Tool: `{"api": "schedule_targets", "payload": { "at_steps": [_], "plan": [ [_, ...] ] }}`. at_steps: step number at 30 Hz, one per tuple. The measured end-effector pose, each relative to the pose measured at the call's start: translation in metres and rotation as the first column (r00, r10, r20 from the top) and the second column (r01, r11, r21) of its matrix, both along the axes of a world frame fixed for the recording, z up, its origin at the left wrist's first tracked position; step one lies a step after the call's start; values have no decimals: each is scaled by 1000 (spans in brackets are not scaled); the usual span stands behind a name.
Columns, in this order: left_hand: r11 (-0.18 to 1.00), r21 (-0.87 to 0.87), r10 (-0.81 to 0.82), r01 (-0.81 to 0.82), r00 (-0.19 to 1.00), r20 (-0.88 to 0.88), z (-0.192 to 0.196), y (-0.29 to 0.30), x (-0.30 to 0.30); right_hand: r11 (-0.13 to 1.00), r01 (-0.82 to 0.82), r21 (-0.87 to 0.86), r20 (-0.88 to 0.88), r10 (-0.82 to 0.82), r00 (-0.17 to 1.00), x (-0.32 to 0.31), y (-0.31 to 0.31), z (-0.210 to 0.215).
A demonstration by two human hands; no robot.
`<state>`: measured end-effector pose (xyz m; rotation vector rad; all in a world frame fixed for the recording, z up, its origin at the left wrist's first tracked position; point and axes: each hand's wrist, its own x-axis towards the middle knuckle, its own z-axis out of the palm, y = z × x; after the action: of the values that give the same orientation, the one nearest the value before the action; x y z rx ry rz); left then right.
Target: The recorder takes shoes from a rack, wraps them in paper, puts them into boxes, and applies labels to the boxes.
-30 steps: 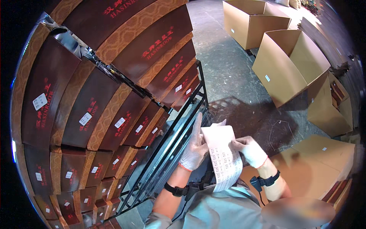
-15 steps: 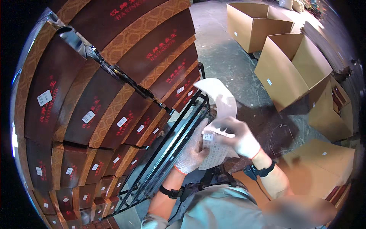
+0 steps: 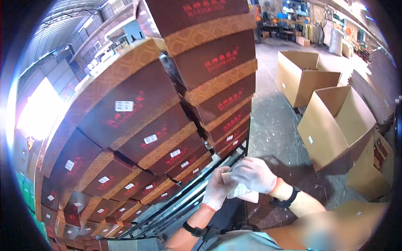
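White knitted gloves with orange cuffs cover both hands, close together in front of the stacked boxes. My left hand (image 3: 216, 189) is closed on a white sheet of labels (image 3: 246, 194), which hangs below the fingers. Right beside it, my right hand (image 3: 257, 175) has its fingers pinched together above the sheet. Whatever sits between those fingertips is hidden. Dark maroon boxes (image 3: 146, 106) with tan patterned lids and red print rise in tall stacks at the left. Many carry a small white label (image 3: 124, 106) on the front.
Open brown cartons (image 3: 335, 125) stand on the grey floor at the right. A black metal rack frame (image 3: 188, 194) runs along the foot of the stacks. Flat cardboard (image 3: 356, 217) lies at the lower right. Sacks (image 3: 336, 41) and shelving stand far back.
The view has tilted up and left, bringing in more of the stacks and the hall. My hands have drawn closer together, and the curled upper part of the sheet no longer shows.
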<state>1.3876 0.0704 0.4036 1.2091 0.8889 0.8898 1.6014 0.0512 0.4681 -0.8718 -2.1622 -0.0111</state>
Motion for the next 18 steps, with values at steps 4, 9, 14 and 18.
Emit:
{"api": "schedule_targets", "payload": {
  "at_steps": [4, 9, 14, 18],
  "plan": [
    [994, 51, -101, 95, 984, 149, 20, 3, -31, 986, 150, 72, -322, -119, 939, -5, 26, 134],
    [995, 76, -67, 70, 997, -43, 40, -9, -47, 954, 189, 233, -432, -72, 899, -17, 64, 299],
    [986, 147, -62, 84, 987, -148, 64, -17, -45, 607, 607, 512, -206, -600, 773, 32, 106, 364],
    [985, 174, 26, -14, 997, -71, 76, -16, -62, 859, 413, 304, -403, -277, 872, 40, 80, 272]
  ]
}}
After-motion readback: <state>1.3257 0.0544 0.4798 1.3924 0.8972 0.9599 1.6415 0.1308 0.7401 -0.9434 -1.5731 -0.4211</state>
